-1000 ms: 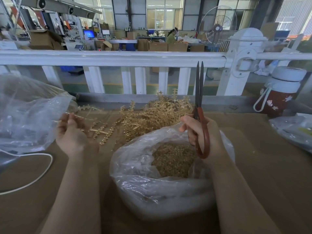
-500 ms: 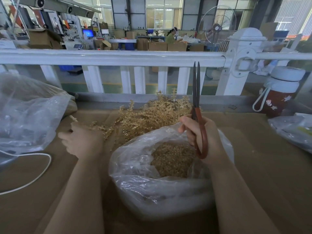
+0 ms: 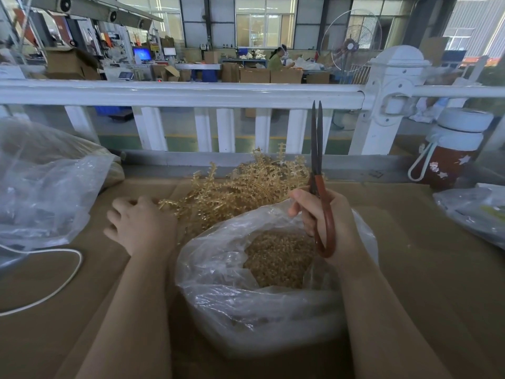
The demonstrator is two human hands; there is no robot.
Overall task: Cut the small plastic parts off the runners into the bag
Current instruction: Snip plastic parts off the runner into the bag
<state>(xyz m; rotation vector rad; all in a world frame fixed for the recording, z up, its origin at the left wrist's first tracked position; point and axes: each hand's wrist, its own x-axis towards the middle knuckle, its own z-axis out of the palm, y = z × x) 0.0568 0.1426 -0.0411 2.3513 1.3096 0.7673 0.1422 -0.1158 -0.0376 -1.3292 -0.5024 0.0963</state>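
Open bag sits centre on the surface, cut parts inside it. Pile of runners lies just behind the bag. Left hand left of the bag, at the pile's left edge. Right hand over the bag's right rim, scissors in it, blades upright. Second bag far left, cord before it. Bottle far right rear, another bag before it. Railing behind all.

place: factory workshop | signs: stacked cardboard boxes, machines, a standing fan | beyond: white railing, a worker at a packing table
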